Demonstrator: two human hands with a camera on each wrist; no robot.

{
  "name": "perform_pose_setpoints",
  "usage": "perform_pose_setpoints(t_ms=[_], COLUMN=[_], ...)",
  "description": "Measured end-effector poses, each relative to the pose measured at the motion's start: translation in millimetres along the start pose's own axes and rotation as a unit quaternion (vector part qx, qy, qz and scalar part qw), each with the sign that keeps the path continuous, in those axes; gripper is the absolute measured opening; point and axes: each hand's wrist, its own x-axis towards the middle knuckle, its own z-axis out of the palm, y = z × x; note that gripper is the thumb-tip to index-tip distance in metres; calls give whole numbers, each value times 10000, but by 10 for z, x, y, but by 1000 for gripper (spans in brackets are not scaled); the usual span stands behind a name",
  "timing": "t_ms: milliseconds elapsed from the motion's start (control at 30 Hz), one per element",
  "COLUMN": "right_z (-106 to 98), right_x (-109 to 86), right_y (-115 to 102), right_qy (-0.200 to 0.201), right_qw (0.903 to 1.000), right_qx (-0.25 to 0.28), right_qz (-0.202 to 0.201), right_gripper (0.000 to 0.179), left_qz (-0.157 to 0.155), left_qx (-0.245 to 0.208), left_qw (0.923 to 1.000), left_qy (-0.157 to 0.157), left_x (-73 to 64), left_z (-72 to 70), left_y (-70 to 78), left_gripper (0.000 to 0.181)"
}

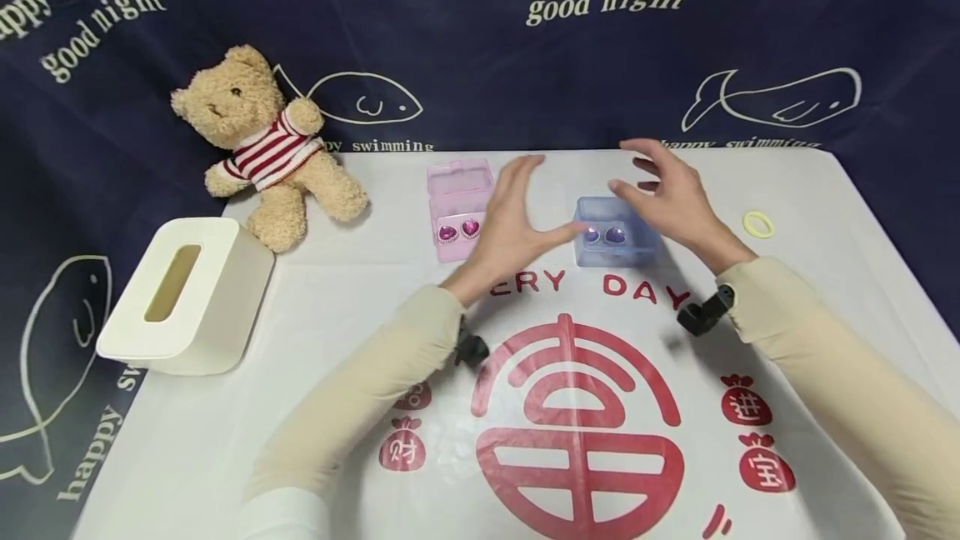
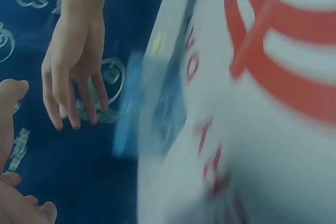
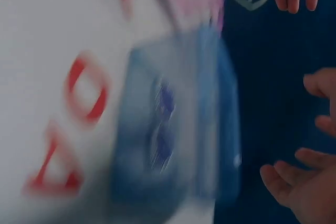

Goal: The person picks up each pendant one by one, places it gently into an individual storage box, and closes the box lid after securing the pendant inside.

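My left hand (image 1: pixel 513 219) hovers between two small see-through boxes, its fingers spread and its thumb pointing right, overlapping the left edge of the blue box (image 1: pixel 618 257) in the head view. My right hand (image 1: pixel 670 200) is raised over that box's right side, fingers loosely bent around air. Both boxes have their lids up. Inside the blue one lie two blue-purple gem ornaments (image 1: pixel 615 235); in the pink box (image 1: pixel 459 182) lie two pink heart-shaped ones (image 1: pixel 470 227). The wrist views are blurred, but the blue box (image 3: pixel 226 119) shows there apart from the fingers.
A yellow ring (image 1: pixel 757 224) lies on the right of the white printed tabletop cover (image 1: pixel 352 298). At the back left a teddy bear (image 1: pixel 270 152) in a striped shirt leans against the dark blue curtain (image 1: pixel 480 48). A white tissue box (image 1: pixel 225 298) stands before it.
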Motion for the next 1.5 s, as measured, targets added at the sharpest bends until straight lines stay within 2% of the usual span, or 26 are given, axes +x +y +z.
perform_pose_setpoints(t_ms=[100,200,267,333,400,500,633,733,1000,1200,1367,1500], right_z=[145,320,452,596,749,983,1250,1359,1408,1398,1360,1340], right_x=[93,189,255,319,377,449,498,508,540,560,603,642], right_y=[-195,-362,-457,-524,-564,-571,-557,-564,-628,-645,-695,-752], right_qy=[-15,-189,-310,-457,-621,-858,-1039,-1053,-740,-632,-761,-942], right_qw=[9995,9963,9925,9868,9791,9628,9422,9333,9271,9236,9177,9195], right_qx=[311,830,1144,1457,1730,2122,2515,2752,3056,3214,3276,3072], right_qz=[49,147,313,543,870,1435,1953,2054,2039,1992,2114,2265], right_gripper=[53,52,51,49,50,51,53,55,59,57,57,59], left_qz=[37,-195,-400,-634,-796,-937,-842,-732,-989,-940,-854,-880], left_qx=[157,245,260,126,-44,-564,-1050,-1279,-1239,-1315,-1504,-1572], left_qw=[9995,9982,9971,9964,9960,9938,9907,9887,9861,9857,9843,9831], left_qy=[289,508,589,540,411,197,190,287,495,472,360,317], left_x=[-42,-95,-134,-176,-210,-252,-281,-295,-314,-299,-295,-301], left_z=[-308,-548,-644,-684,-671,-596,-484,-453,-509,-536,-544,-556], left_y=[-158,-392,-561,-709,-834,-975,-1118,-1186,-1232,-1238,-1263,-1299], left_gripper=[96,99,100,102,104,106,99,92,87,85,85,86])
